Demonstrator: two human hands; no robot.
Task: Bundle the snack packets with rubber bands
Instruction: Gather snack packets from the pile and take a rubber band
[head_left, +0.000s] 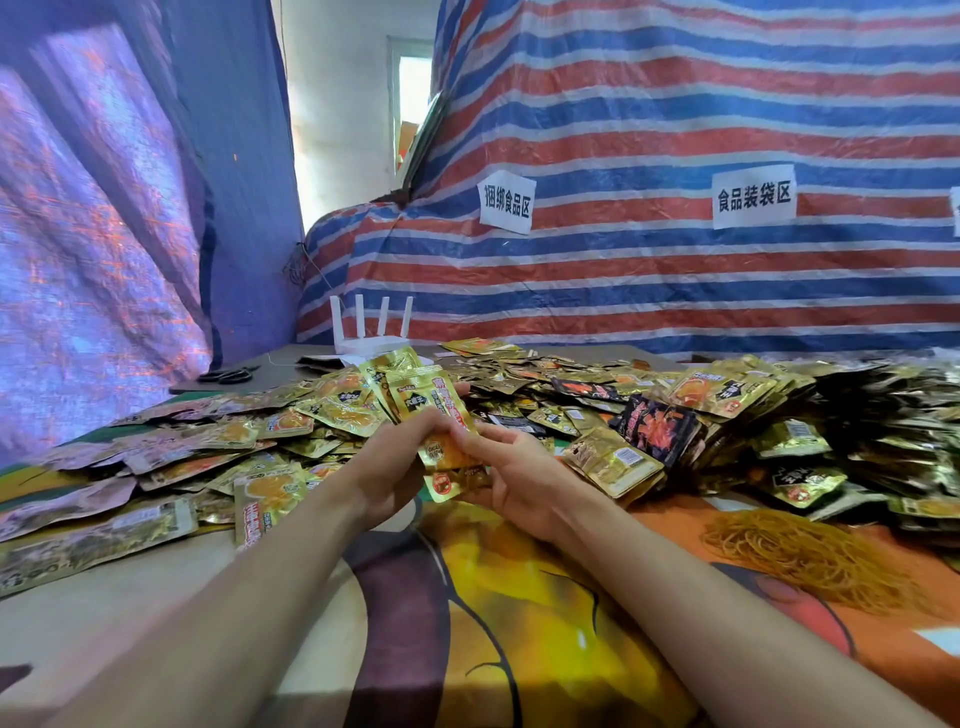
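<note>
A stack of gold snack packets (423, 402) stands tilted above the table centre, held between both hands. My left hand (387, 467) grips its lower left side with curled fingers. My right hand (511, 475) holds the lower right side, fingers wrapped under the packets. A heap of yellow rubber bands (810, 558) lies on the table to the right, apart from both hands. Whether a band is on the stack I cannot tell.
Loose gold packets (218, 447) cover the table's left and back; bundled packets, some black (657, 426), pile up at the right. A white router (371, 332) and black scissors (228, 374) sit at the back left. Striped tarpaulin (675, 286) walls the far side.
</note>
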